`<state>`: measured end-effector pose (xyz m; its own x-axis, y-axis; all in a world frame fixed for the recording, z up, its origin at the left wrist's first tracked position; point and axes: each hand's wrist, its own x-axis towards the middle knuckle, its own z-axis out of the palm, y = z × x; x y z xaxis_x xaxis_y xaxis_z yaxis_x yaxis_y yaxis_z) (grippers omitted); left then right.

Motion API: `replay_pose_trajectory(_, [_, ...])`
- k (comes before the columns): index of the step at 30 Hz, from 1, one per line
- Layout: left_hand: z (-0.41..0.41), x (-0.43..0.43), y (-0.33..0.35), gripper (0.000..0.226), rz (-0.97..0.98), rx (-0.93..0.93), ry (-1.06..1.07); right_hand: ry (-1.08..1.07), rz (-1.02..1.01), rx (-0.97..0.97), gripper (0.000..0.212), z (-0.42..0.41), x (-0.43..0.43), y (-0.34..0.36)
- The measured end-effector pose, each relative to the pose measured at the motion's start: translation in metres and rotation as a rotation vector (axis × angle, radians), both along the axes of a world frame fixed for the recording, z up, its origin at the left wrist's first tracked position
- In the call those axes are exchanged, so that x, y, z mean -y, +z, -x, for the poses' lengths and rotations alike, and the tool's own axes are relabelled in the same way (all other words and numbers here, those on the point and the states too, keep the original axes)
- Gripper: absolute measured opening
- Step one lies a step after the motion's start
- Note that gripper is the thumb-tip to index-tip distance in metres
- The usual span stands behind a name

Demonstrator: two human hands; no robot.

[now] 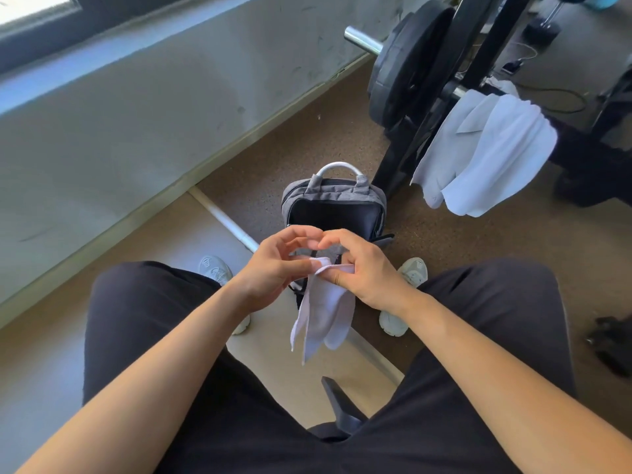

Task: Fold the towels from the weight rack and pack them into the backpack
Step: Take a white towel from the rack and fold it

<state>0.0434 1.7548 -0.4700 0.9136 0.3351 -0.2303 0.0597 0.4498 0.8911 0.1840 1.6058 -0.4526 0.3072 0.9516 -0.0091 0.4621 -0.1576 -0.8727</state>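
I observe my left hand point(273, 271) and right hand point(364, 273) both pinching the top edge of the white towel point(325, 313), fingers point(297, 266) clamped on it. It hangs above the floor, before the open backpack point(333, 206). Further towels point(485, 148) drape the weight rack point(478, 39).

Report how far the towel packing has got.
Done: the backpack stands open; no towel shows inside. In hand: the left hand and right hand pinch the top edge of one towel, which hangs unfolded. Left: fold and pack it, then the rack towels.
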Motion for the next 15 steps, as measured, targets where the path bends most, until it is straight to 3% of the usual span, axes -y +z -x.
replay_pose_trajectory(3, [0.0, 0.001, 0.001, 0.044, 0.003, 0.012, 0.035, -0.02, 0.097, -0.195, 0.029, -0.001, 0.0, -0.001])
replay_pose_trajectory(10, [0.0, 0.002, -0.006, 0.031, -0.183, -0.035, 0.027, -0.065, 0.148, -0.121, 0.012, -0.011, 0.002, 0.004])
replay_pose_trajectory(15, [-0.002, 0.006, -0.008, 0.024, -0.262, -0.104, -0.105, -0.097, 0.068, -0.196, 0.007, -0.018, 0.006, 0.009])
